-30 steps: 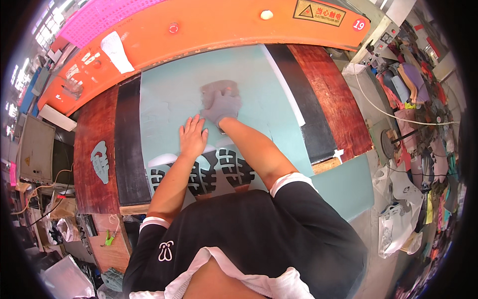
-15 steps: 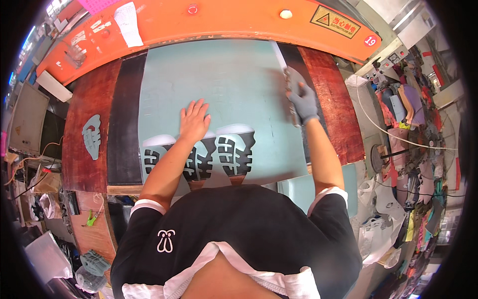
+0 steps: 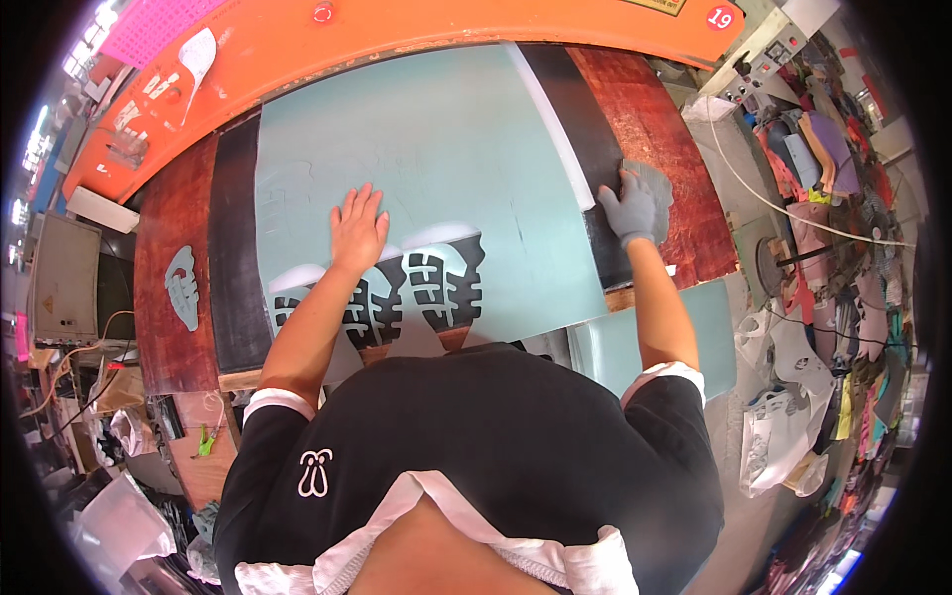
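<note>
A pale green sheet (image 3: 416, 129) covers the middle of the work surface. My bare left hand (image 3: 359, 233) lies flat on it, fingers stretched out. Along the near edge are cut-out openings (image 3: 443, 286) of a slotted, wavy-edged shape, with dark board showing through. To the right of the sheet, my right hand (image 3: 632, 210), in a grey glove with bare fingertips, grips a grey cutting die (image 3: 653, 188) with a wavy outline. The die is over the boundary between the black strip and the red board; its underside is hidden.
A pale green cut piece (image 3: 181, 288) lies on the left red board (image 3: 164, 347). The orange machine beam (image 3: 397, 25) spans the far side. Another green sheet (image 3: 684, 342) hangs lower at the near right. Stacked scraps (image 3: 813, 159) fill the right side.
My right hand has carried the cutting die rightward, off the sheet toward the red board. My left hand stays flat on the sheet. The whole view has shifted slightly.
</note>
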Tool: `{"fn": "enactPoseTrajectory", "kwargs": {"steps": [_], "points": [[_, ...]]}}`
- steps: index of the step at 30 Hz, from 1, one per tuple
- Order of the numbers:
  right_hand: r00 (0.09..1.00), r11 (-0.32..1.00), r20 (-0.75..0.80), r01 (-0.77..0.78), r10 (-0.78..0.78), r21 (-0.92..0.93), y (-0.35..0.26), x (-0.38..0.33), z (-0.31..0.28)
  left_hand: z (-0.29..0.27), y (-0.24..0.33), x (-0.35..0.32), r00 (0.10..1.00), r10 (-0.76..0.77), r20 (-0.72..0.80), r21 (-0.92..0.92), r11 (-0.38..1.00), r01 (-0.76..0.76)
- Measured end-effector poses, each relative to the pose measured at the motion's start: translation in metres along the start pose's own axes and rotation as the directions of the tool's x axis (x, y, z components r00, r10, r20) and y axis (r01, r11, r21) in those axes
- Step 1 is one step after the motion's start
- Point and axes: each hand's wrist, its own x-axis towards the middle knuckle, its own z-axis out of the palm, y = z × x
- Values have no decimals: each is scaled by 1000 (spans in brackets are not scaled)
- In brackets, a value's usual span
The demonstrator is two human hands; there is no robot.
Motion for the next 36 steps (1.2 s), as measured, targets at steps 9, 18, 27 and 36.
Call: {"fn": "enactPoseTrajectory", "kwargs": {"steps": [9, 18, 27, 36], "points": [[866, 831, 23, 472, -500, 293, -132, 3, 49, -17, -20, -10, 989, -88, -120, -347, 937, 41], [658, 608, 39, 670, -752, 426, -206, 5, 68, -51, -111, -103, 689, -723, -49, -316, 665, 676], [605, 627, 175, 769, -777, 126, -208, -14, 80, -71, -79, -129, 428, -900, 87, -224, 401, 889], [620, 642, 177, 755, -764, 129, -197, -43, 68, -92, -64, -154, 826, -340, -449, -155, 940, 303]]}}
